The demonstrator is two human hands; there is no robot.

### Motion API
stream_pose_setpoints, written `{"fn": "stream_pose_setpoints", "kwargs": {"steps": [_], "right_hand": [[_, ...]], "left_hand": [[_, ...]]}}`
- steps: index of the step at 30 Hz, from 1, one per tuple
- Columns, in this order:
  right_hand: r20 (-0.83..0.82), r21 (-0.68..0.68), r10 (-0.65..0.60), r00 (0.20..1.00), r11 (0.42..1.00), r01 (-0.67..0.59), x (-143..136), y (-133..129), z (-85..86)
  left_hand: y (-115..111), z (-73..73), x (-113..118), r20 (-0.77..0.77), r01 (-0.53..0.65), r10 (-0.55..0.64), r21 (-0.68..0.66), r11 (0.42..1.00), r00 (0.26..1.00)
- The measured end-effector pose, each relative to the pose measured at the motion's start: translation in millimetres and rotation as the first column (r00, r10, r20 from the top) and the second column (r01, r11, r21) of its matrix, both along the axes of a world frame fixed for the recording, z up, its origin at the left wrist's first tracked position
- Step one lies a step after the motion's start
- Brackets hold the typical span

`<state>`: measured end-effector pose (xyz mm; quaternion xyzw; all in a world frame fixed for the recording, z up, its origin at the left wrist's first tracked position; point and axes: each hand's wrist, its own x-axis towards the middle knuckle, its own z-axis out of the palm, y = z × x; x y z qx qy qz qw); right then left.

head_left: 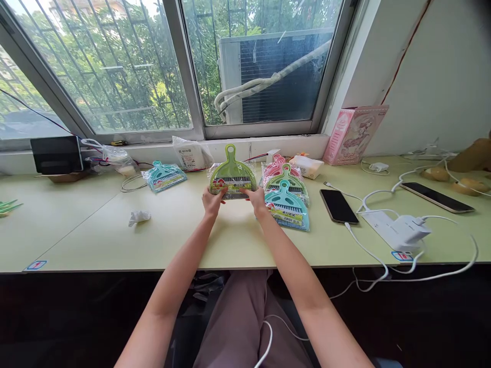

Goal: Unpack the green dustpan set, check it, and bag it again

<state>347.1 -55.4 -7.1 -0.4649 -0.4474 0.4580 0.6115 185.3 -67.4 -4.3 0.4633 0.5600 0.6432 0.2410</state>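
Observation:
A green mini dustpan and brush set (231, 171) in clear wrapping is held upright above the table in front of me. My left hand (213, 200) grips its lower left corner, thumb on the front. My right hand (255, 199) has the lower right corner in the same way; the fingers behind are mostly hidden. Just right of it lie overlapping wrapped sets: a blue one (287, 208) in front, a green one (297, 181) behind, and a pink one (276, 162) at the back. Another blue set (164, 175) lies by itself to the left.
A crumpled white scrap (139, 217) lies left of my arms. On the right are a phone (339, 206), a second phone (437, 198) and a power strip (383, 227) with loose white cables. A pink box (355, 135) and a black screen (57, 155) stand near the window.

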Motion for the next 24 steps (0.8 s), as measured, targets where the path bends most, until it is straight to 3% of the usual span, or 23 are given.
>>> {"fn": "stream_pose_setpoints", "kwargs": {"steps": [4, 10, 15, 18, 21, 24], "right_hand": [[0.009, 0.017, 0.035, 0.999, 0.999, -0.035, 0, -2, -0.7], [0.052, 0.061, -0.015, 0.999, 0.998, 0.012, -1, -3, -0.5], [-0.024, 0.087, 0.043, 0.999, 0.995, -0.041, -4, -9, 6.9], [-0.002, 0.076, -0.018, 1.000, 0.997, 0.019, -4, -13, 10.7], [0.035, 0.028, -0.099, 0.994, 0.995, 0.098, -2, -12, 11.6], [0.042, -0.020, -0.153, 0.987, 0.988, 0.154, 1, -9, 9.8]], "left_hand": [[2, -2.6, -2, -0.019, -0.032, 0.032, 0.005, 0.999, 0.999], [7, -8.1, -6, 0.068, 0.024, -0.028, 0.063, 0.998, 0.997], [10, -10.4, -10, 0.095, -0.013, 0.009, 0.042, 0.999, 0.995], [9, -10.2, -10, 0.074, 0.000, -0.004, 0.054, 0.999, 0.997], [8, -6.1, -10, 0.107, 0.088, -0.094, 0.058, 0.994, 0.990], [9, 2.1, -14, 0.229, 0.265, -0.243, -0.073, 0.961, 0.943]]}}
